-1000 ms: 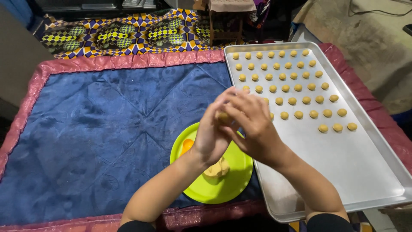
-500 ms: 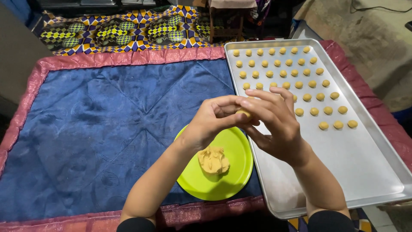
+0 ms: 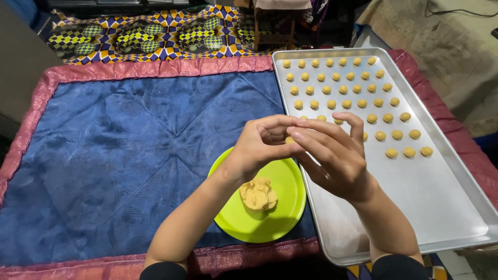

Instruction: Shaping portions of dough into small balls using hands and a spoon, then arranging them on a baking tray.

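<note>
Your left hand (image 3: 259, 142) and right hand (image 3: 332, 155) meet above the gap between the green plate (image 3: 282, 218) and the metal tray (image 3: 446, 207), fingertips pinched together on a small dough piece (image 3: 289, 140) — only a yellow sliver of it shows between them. Left fingers are curled in tight on it; right fingers are half curled, the forefinger and thumb on the piece, the others spread loose above.

Just below, near side, the dough lump (image 3: 258, 194) sits on the plate, a bit left of centre, touching neither hand. The plate rests on the blue quilted cloth (image 3: 129, 150) w/ pink border, its right rim just beside the tray's left edge.

On the tray, rows of dough balls (image 3: 342, 89) fill the far half — the near half is bare metal. Far side, beyond the cloth, lies a patterned yellow-and-black fabric (image 3: 155, 36).
</note>
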